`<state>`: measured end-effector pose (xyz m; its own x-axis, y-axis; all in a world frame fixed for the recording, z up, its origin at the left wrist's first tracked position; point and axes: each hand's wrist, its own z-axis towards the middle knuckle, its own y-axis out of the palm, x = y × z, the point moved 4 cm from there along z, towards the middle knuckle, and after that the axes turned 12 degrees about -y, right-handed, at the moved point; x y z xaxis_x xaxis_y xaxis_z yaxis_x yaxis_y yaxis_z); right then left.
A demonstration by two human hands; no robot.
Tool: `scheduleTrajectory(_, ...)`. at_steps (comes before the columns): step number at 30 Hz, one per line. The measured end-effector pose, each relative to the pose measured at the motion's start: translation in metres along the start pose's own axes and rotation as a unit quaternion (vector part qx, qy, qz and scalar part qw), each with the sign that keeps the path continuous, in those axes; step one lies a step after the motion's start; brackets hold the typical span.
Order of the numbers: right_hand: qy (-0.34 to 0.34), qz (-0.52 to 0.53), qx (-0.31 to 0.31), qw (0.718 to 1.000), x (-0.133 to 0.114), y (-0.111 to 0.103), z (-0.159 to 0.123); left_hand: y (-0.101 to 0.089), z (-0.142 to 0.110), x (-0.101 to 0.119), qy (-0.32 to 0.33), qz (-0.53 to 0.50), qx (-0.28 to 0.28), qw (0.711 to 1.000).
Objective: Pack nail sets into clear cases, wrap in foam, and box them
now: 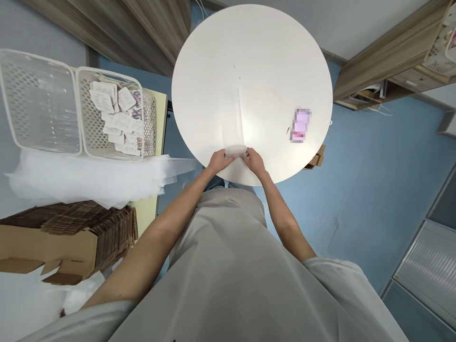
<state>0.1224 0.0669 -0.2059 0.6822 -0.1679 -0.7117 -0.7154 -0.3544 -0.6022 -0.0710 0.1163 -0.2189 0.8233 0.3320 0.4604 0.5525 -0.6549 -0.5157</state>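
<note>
A strip of thin, translucent white foam wrap (pixel 232 121) lies on the round white table (pixel 206 71), running away from me. Its near end is folded or rolled over into a short bundle (pixel 235 149) close to the table's front edge. At the left end of that bundle, my left hand (pixel 218 162) grips with thumb and fingers. My right hand (pixel 254 161) pinches the opposite end, its thumb pointing inward. Whether anything is wrapped inside the foam cannot be seen.
A pixelated pink-purple item (pixel 301 125) lies on the table at the right. To the left are a white basket (pixel 85 114) of white packets, an emptier-looking basket (pixel 39 102), a stack of foam sheets (pixel 89 178) and flattened cardboard boxes (pixel 50 242). Wooden cabinets stand at the back.
</note>
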Motion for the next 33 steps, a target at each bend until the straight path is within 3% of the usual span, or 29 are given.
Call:
scheduleTrajectory(9,0.119,-0.028,0.024,0.992,0.009,0.014,0.028,0.005,0.022,-0.006,-0.125,-0.027,0.069,0.989)
scheduleTrajectory(15,0.167,-0.04,0.044,0.984,0.002,0.012,0.031,0.004,0.017,0.002,-0.127,-0.025,0.111,0.985)
scheduleTrajectory(18,0.103,-0.082,0.055,0.99,-0.009,0.01,0.033,0.002,0.013,0.015,-0.053,0.023,0.132,0.99)
scheduleTrajectory(21,-0.032,-0.117,0.027,0.992,-0.022,0.014,0.036,0.005,0.014,0.031,0.068,0.079,0.086,0.991)
scheduleTrajectory(23,-0.087,-0.123,-0.004,0.989,-0.024,0.018,0.035,0.007,0.015,0.038,0.125,0.1,0.057,0.985)
scheduleTrajectory(27,-0.116,-0.126,-0.03,0.985,-0.016,0.016,0.032,0.006,0.019,0.037,0.167,0.114,0.038,0.979)
scheduleTrajectory(33,-0.174,-0.135,-0.062,0.973,0.001,0.021,0.017,0.011,0.012,0.013,0.202,0.121,0.033,0.971)
